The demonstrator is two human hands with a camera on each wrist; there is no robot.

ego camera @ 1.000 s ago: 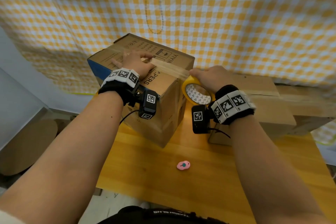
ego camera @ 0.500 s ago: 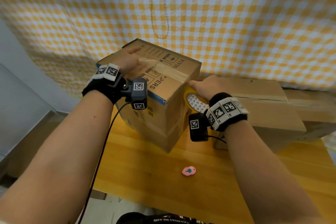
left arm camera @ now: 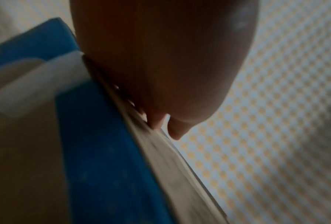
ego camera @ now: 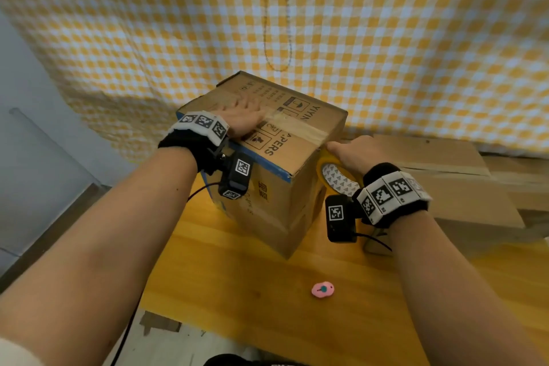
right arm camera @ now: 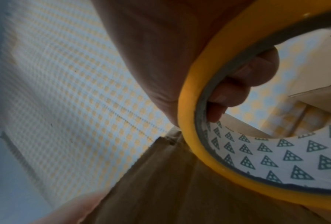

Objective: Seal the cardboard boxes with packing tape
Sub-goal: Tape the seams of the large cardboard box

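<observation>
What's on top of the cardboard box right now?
On the cardboard box lie a strip of tape and the left hand, pressing flat. The hand covers the strip's far end, so where it stops is hidden.

Wooden table (ego camera: 252,291): cardboard box (ego camera: 285,187), pink cutter (ego camera: 323,289), flattened boxes (ego camera: 463,187).
</observation>
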